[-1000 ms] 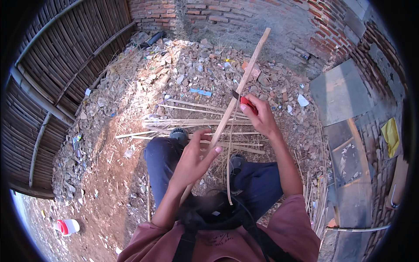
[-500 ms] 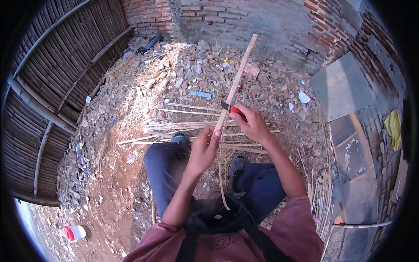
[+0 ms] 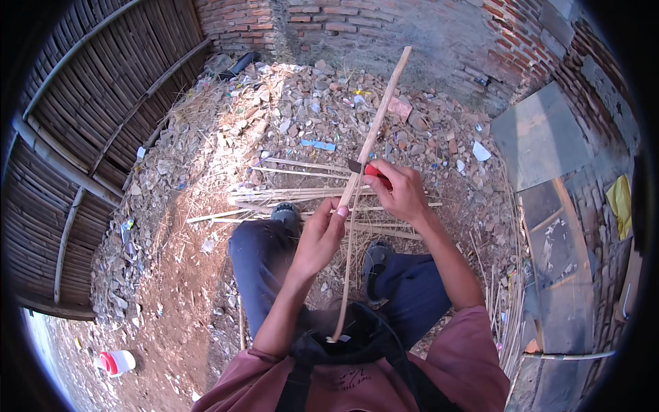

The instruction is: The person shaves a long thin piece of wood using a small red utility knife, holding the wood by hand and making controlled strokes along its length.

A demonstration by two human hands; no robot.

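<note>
A long pale bamboo strip point(image 3: 382, 117) slants up and away from me. My left hand point(image 3: 322, 237) pinches its near part between thumb and fingers. Closed round the red handle of a knife point(image 3: 355, 166), my right hand point(image 3: 400, 189) holds the dark blade across the strip, just beyond the left hand. A thin sliver point(image 3: 349, 275) hangs from the strip near the blade and runs down between my knees to my lap. Several cut bamboo strips point(image 3: 288, 194) lie on the ground past my feet, partly behind my hands.
Rubble and litter point(image 3: 288, 117) cover the ground before a brick wall point(image 3: 343, 24). A bamboo-slat wall point(image 3: 75, 103) stands at left. On the right lean grey panels point(image 3: 542, 137), with long thin sticks point(image 3: 504, 329) beside me. A white container with a red lid point(image 3: 118, 362) sits at lower left.
The hanging sliver has grown longer, its lower end now reaching farther into my lap. Both hands and the knife stay in nearly the same place; the view has shifted slightly.
</note>
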